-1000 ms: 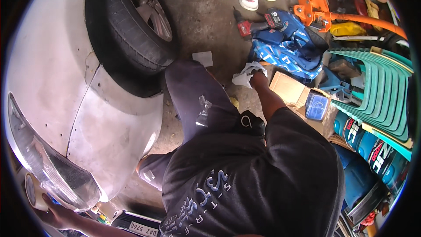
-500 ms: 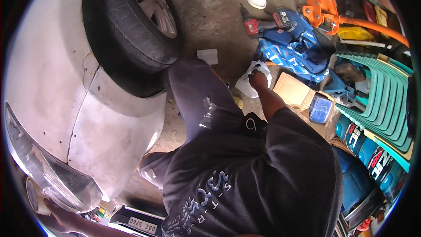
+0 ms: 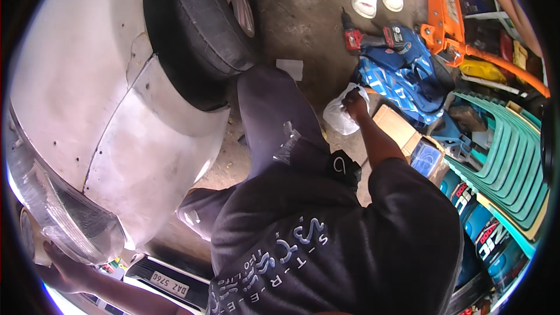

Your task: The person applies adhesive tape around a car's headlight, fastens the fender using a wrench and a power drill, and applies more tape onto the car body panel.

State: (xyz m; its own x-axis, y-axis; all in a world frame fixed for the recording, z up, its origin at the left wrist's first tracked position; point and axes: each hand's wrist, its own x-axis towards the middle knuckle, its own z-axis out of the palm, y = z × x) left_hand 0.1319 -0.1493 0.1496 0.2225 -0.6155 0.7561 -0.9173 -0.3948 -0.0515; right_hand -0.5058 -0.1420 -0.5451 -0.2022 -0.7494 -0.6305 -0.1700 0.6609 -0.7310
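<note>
My right hand (image 3: 352,105) is closed on the crumpled rim of a white plastic bag (image 3: 339,115), low over the floor beside my knee. What the bag holds is hidden. Far to the lower left, my left hand (image 3: 63,271) reaches beneath the clear headlight (image 3: 70,230) of a car, fingers apart, with nothing visible in them. Beside it, a round pale thing (image 3: 27,236) is cut by the rim of the picture; I cannot tell what it is. The car's bumper and fender (image 3: 154,134) show dull whitish patches and a seam.
A tyre (image 3: 204,23) stands beyond my knee. Rightward lie a red drill (image 3: 354,39), a blue patterned bag (image 3: 402,79), an open cardboard box (image 3: 396,125), an orange floor jack (image 3: 446,11) and stacked green chairs (image 3: 507,151). Another person's foot is in white slippers (image 3: 364,1).
The view has swung, so most of the scene sits further right. My left hand has shifted up toward the headlight's underside. My right hand keeps hold of the plastic bag.
</note>
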